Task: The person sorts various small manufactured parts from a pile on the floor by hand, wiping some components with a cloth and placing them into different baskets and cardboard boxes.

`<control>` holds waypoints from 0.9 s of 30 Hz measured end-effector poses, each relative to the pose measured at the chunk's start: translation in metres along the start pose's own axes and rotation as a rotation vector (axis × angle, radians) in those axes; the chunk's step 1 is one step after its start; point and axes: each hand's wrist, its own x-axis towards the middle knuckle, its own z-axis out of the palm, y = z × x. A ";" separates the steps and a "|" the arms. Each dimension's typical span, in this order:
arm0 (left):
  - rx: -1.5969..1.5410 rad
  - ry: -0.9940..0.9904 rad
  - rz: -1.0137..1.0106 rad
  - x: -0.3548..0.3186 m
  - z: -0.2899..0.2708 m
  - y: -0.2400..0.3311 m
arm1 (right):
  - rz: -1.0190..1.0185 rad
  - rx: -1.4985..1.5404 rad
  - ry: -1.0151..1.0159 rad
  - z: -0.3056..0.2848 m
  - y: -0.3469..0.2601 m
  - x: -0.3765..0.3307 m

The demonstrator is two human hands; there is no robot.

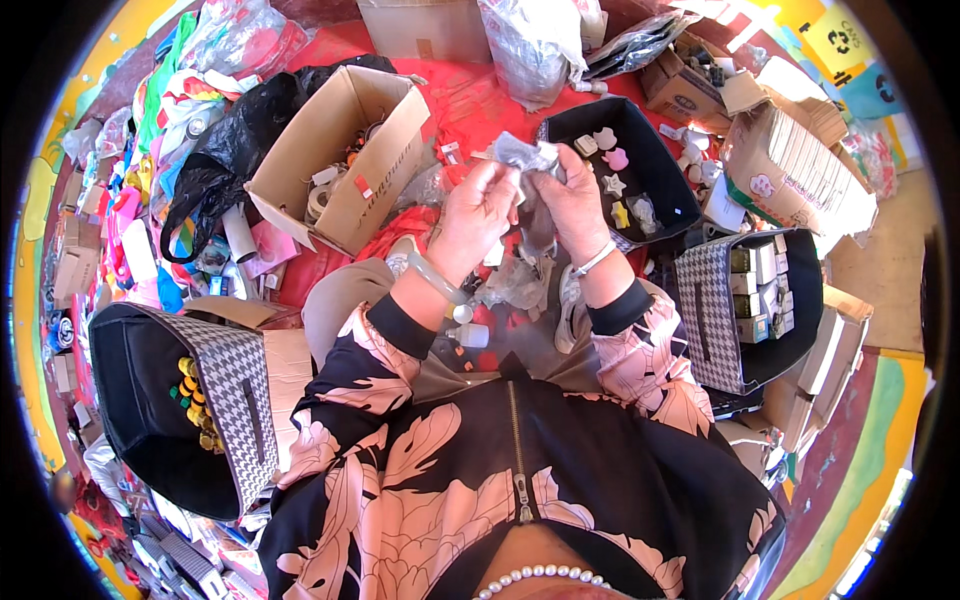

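Observation:
Both my hands are raised in front of me, fingers pinched close together. Between them is a soft grey crumpled piece of cloth with a whitish part near the top; its exact kind is hard to make out. My left hand grips its left side, thumb and fingertips together. On the other side my right hand pinches the upper right edge. The lower part of the cloth hangs between my wrists. Crumpled clear plastic lies on the floor below it.
A tall cardboard box with rolls and small items stands left of my hands. On the right, a black bin holds star-shaped pieces. Houndstooth bins flank me: one with yellow-topped items, another with small boxes. Mixed goods pile up at far left.

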 end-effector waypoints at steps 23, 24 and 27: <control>0.041 -0.012 -0.019 -0.002 0.002 0.000 | -0.041 0.059 0.022 0.002 -0.003 0.002; 0.136 0.001 0.011 -0.001 0.001 0.000 | -0.014 0.090 0.008 0.002 -0.005 0.002; 0.452 0.037 0.175 -0.001 -0.003 0.002 | 0.062 0.065 -0.096 0.000 -0.010 -0.002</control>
